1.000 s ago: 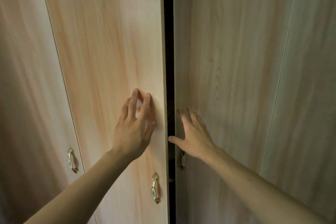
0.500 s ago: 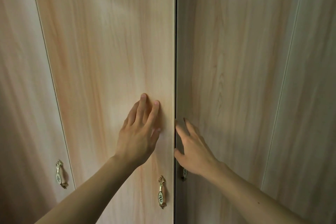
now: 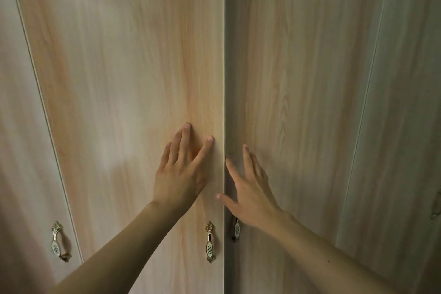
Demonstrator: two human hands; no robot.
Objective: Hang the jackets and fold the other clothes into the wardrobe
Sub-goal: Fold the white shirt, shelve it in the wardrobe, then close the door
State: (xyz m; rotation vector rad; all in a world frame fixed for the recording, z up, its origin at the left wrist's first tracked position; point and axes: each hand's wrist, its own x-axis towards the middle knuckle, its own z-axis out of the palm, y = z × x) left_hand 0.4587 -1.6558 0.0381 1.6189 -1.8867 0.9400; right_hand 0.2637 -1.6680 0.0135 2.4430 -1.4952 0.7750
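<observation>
**Wardrobe point(image 3: 114, 31) front fills my feed**

Wood-grain panels run wall to wall on my screen, pale and warm, and that is the wardrobe itself, right in front of the camera. Two middle doors meet at a thin vertical seam down the centre. The left door point(image 3: 119, 102) is lit brighter and the right door point(image 3: 298, 102) sits in more shadow, with the left door's pale edge showing along the seam.

Now the left hand point(image 3: 179, 174): it's up on the left door, just beside the seam, fingers straight and spread, pressing flat on the wood and gripping nothing. Over to the right hand point(image 3: 253, 193), on the right door, fingers extended up the panel. Its thumb point(image 3: 223, 198) stretches sideways across the seam, and it holds nothing either.

Below the left wrist I see a brass handle point(image 3: 210, 242) with a white oval inlay. Its twin point(image 3: 236, 230) peeks out from under the right wrist, on the other side of the seam. Both hands sit above those handles.

Far left, another panel point(image 3: 21, 150) carries a third handle point(image 3: 58, 242). Far right, there's one more shadowed panel point(image 3: 405, 126). What sits inside I cannot tell from here, because the doors cover it.
</observation>
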